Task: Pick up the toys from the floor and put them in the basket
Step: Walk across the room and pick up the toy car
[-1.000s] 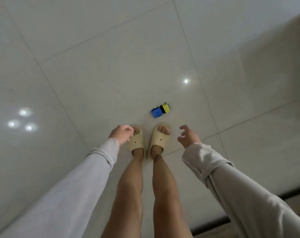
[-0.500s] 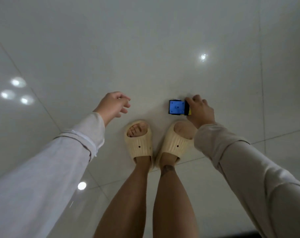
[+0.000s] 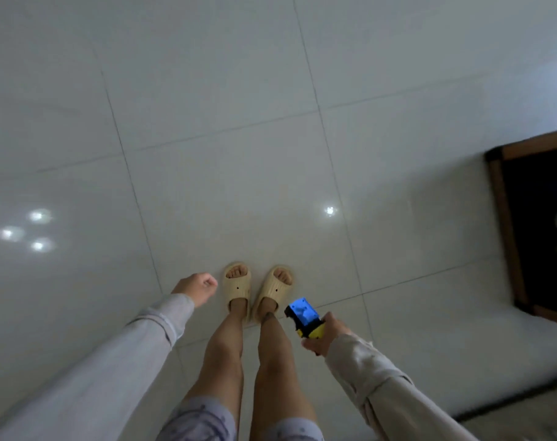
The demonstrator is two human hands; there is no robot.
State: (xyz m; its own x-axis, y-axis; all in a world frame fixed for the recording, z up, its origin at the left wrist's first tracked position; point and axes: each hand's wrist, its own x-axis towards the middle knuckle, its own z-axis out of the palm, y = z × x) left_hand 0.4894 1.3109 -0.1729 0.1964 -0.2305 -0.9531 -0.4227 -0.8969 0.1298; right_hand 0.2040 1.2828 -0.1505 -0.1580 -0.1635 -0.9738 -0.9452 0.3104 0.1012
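My right hand (image 3: 325, 337) grips a blue and yellow toy truck (image 3: 303, 316) by its yellow end, lifted off the white tiled floor (image 3: 226, 173) beside my right leg. The blue part of the toy points up and away from my hand. My left hand (image 3: 197, 287) hangs to the left of my feet, fingers curled in a loose fist with nothing in it. No basket is in view.
My feet in beige slippers (image 3: 258, 289) stand together at the centre. A dark mat or panel with a wooden frame (image 3: 509, 237) lies at the right edge. Ceiling lights reflect off the glossy tiles.
My right hand closed on the toy truck on the floor and lifted it. I have risen from a bend, so the floor looks farther away. The framed dark object has come into view.
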